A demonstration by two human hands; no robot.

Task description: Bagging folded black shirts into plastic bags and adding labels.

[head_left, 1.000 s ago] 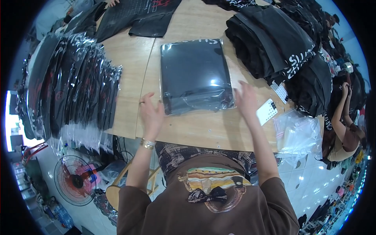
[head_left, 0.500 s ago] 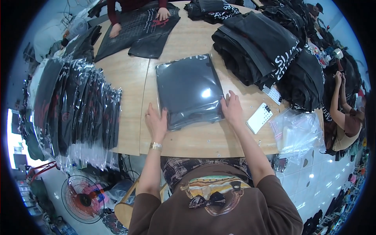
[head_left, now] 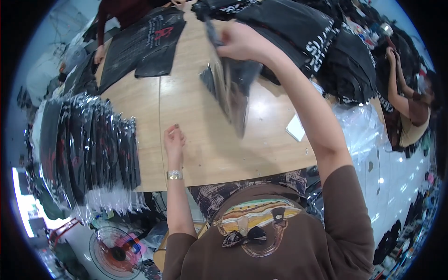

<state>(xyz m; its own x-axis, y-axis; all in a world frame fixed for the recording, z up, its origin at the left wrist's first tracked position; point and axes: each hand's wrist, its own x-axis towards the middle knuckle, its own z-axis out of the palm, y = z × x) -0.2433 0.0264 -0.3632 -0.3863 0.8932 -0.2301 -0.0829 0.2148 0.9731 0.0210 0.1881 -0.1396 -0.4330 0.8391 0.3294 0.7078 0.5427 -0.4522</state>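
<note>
Pale wooden table point(head_left: 200, 161) fills the middle of the view, crossed by a seam, its near edge running just in front of the wearer. Dark packet point(head_left: 235, 88): located above the middle of the table, blurred in outline. It hangs nearly edge-on, long axis steep, slanting from the grip at upper left down to a narrow lower corner that points toward the near edge and slightly right. Contact between that corner and the wood cannot be determined. Right hand point(head_left: 240, 42): clamped on the packet's upper end. Left hand point(head_left: 174, 140): well apart from the packet, fingers curled in; whether the fingertips meet cannot be told. Bare wood separates the packet from the row of bagged garments point(head_left: 88, 144) at left and from the near edge. Room is tighter at upper right, where folded black garments point(head_left: 291, 28) lie near the packet; a white card point(head_left: 295, 128) lies beside the right forearm
</note>
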